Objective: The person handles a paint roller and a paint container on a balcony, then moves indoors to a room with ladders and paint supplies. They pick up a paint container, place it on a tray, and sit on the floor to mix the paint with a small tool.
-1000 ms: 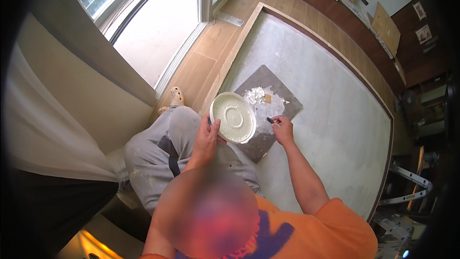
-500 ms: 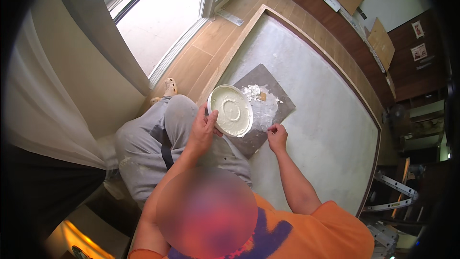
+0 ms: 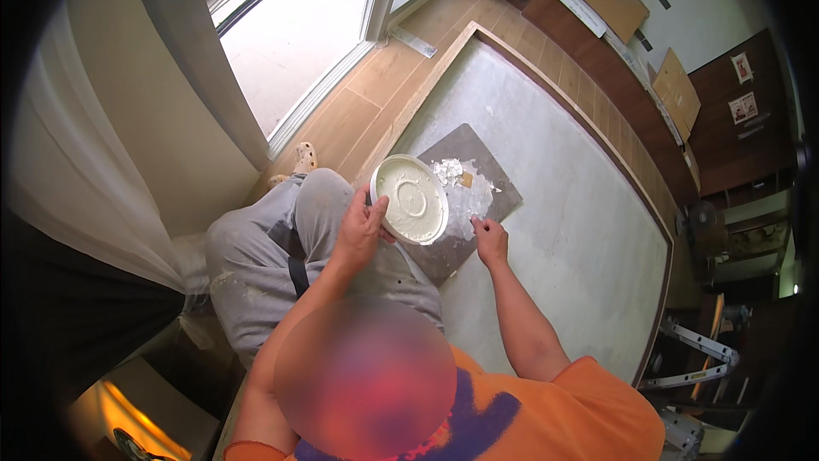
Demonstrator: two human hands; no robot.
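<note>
Tub (image 3: 411,198) of cream paste: rigid, probably heavy and slick; left hand (image 3: 363,231) clamps its near rim. Right hand (image 3: 490,239) pinches something small, can't tell what.

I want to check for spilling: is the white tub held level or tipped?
Tipped. The white tub, gripped at its rim by the left hand, shows its whole open mouth and pale paste to the camera.

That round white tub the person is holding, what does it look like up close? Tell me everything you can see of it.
The tub is round and white, plastic by the look of it, and open at the top. It holds a smooth, cream-coloured paste with a faint ring on its surface. It is tilted, with its open top facing the camera. The left hand grips its near rim, fingers on the edge. It is held over the near corner of a grey board on the pale floor.
</note>
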